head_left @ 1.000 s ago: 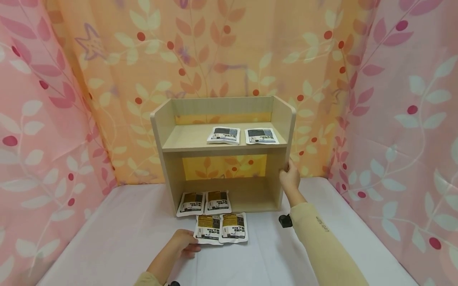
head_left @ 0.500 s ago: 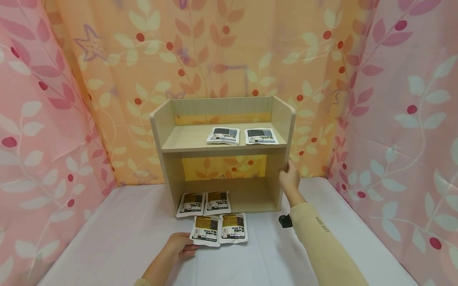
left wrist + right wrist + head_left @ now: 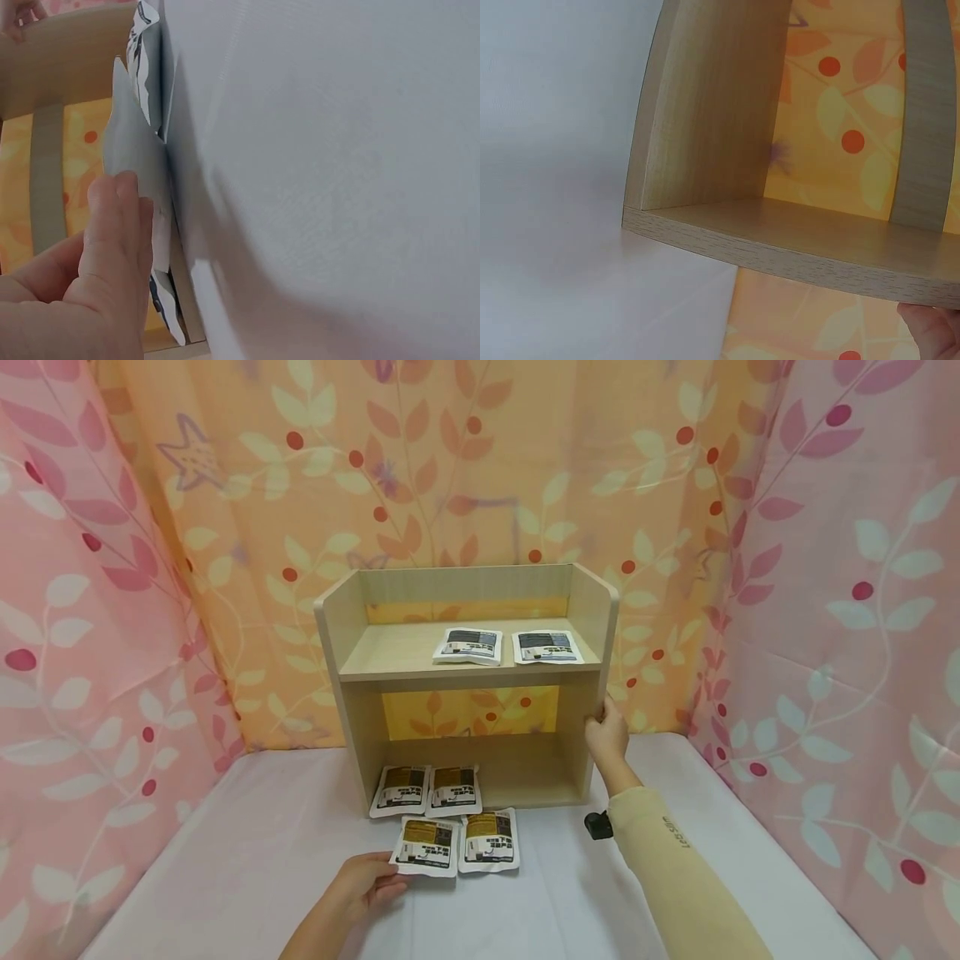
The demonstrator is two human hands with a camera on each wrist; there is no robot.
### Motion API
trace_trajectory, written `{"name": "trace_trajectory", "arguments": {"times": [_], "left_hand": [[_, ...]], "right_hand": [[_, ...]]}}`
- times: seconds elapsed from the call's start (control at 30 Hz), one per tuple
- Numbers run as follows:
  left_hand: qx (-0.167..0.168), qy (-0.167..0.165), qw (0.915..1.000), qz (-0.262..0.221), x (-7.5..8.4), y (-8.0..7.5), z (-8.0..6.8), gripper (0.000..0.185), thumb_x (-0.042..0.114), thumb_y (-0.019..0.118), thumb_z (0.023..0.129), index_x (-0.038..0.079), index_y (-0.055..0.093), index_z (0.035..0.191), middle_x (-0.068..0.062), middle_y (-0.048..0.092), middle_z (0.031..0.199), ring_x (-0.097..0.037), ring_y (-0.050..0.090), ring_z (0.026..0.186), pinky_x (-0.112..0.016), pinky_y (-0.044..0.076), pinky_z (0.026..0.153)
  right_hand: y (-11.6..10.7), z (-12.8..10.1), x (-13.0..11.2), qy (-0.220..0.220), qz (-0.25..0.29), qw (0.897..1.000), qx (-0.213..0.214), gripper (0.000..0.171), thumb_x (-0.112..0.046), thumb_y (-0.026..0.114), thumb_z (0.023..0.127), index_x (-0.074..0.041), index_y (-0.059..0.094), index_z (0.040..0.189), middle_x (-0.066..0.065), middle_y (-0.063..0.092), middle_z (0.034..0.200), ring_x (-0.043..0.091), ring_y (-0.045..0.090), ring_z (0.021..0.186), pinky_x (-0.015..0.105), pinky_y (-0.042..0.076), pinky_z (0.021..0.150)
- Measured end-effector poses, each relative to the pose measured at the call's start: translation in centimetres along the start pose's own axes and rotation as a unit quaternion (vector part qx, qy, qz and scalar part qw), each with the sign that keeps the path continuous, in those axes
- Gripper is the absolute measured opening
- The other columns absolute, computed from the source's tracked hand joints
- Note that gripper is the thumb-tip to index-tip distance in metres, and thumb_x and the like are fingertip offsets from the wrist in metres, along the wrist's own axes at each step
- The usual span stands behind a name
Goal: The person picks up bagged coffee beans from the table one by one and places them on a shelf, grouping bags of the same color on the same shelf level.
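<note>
In the head view my left hand (image 3: 366, 885) pinches the lower left corner of a white packet (image 3: 427, 846) with a brown and white label. The left wrist view shows my fingers (image 3: 116, 217) under this packet (image 3: 139, 146), its near side tipped up off the white cloth. A matching packet (image 3: 489, 841) lies right beside it. My right hand (image 3: 609, 739) holds the right side panel of a small wooden shelf (image 3: 468, 674) by its edge, some fingers hidden behind it. Only a bit of that hand (image 3: 934, 328) shows in the right wrist view, against the panel (image 3: 780, 259).
Two packets with brown labels, a left one (image 3: 401, 791) and a right one (image 3: 453, 791), lie on the lower board's left front. On the upper board rest two blue-labelled packets (image 3: 469, 646) (image 3: 547, 647). Patterned curtains (image 3: 480, 460) enclose the cloth-covered table (image 3: 247, 860).
My left hand has drawn its packet left and slightly toward me, off the neighbouring packet it lay against, leaving a narrow gap. The right hand has kept its place on the shelf.
</note>
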State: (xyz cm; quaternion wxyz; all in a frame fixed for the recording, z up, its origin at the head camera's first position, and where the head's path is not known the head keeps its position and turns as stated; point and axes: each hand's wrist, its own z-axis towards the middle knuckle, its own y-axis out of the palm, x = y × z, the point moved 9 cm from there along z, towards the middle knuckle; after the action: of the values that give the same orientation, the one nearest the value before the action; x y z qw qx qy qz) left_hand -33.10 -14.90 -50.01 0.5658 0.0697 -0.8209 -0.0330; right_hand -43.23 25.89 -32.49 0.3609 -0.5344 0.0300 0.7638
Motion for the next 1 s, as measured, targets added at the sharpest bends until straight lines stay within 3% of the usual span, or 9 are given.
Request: {"name": "trace_trajectory", "arguments": {"times": [0.13,0.33,0.6,0.77,1.0], "left_hand": [[0.005,-0.009,0.9998,-0.020,0.3,0.1,0.5,0.040,-0.015,0.047,0.092,-0.026,0.037,0.129,-0.015,0.069,0.080,-0.019,0.069,0.068,-0.030,0.058,0.069],[0.000,0.008,0.9995,-0.031,1.1,0.6,0.6,0.038,-0.016,0.047,0.091,-0.029,0.039,0.126,-0.018,0.069,0.081,-0.019,0.069,0.067,-0.030,0.058,0.069],[-0.002,-0.015,0.9989,-0.045,0.1,-0.5,-1.1,0.041,-0.017,0.046,0.090,-0.029,0.035,0.127,-0.025,0.067,0.087,-0.023,0.069,0.072,-0.032,0.057,0.073],[-0.002,-0.005,0.9986,-0.053,0.4,-1.2,-2.1,0.045,-0.016,0.047,0.090,-0.029,0.031,0.130,-0.025,0.066,0.091,-0.025,0.069,0.075,-0.034,0.057,0.076],[-0.022,0.015,0.9991,-0.032,1.0,-0.9,-2.0,0.042,-0.016,0.046,0.091,-0.030,0.034,0.128,-0.023,0.068,0.091,-0.024,0.070,0.075,-0.033,0.058,0.074]], "right_hand": [[-0.1,0.1,0.0,-0.001,-0.001,1.000,0.002,0.039,0.003,0.052,0.084,0.001,0.058,0.123,0.028,0.062,0.118,0.046,0.056,0.110,0.059,0.041,0.091],[-0.1,0.1,0.1,0.000,0.005,1.000,0.004,0.042,0.003,0.053,0.084,0.000,0.058,0.125,0.027,0.062,0.118,0.045,0.055,0.111,0.057,0.041,0.093],[-0.2,-0.5,0.4,0.003,0.007,1.000,0.005,0.035,0.003,0.053,0.084,0.002,0.059,0.119,0.028,0.062,0.116,0.046,0.056,0.110,0.058,0.041,0.091],[-0.2,-0.5,0.3,0.006,0.004,1.000,0.005,0.031,0.003,0.054,0.085,0.002,0.059,0.115,0.029,0.062,0.114,0.047,0.056,0.108,0.058,0.042,0.089],[0.0,-0.2,0.2,0.001,0.005,1.000,0.009,0.032,0.003,0.055,0.083,0.002,0.060,0.114,0.028,0.063,0.112,0.046,0.057,0.107,0.058,0.042,0.088]]}}
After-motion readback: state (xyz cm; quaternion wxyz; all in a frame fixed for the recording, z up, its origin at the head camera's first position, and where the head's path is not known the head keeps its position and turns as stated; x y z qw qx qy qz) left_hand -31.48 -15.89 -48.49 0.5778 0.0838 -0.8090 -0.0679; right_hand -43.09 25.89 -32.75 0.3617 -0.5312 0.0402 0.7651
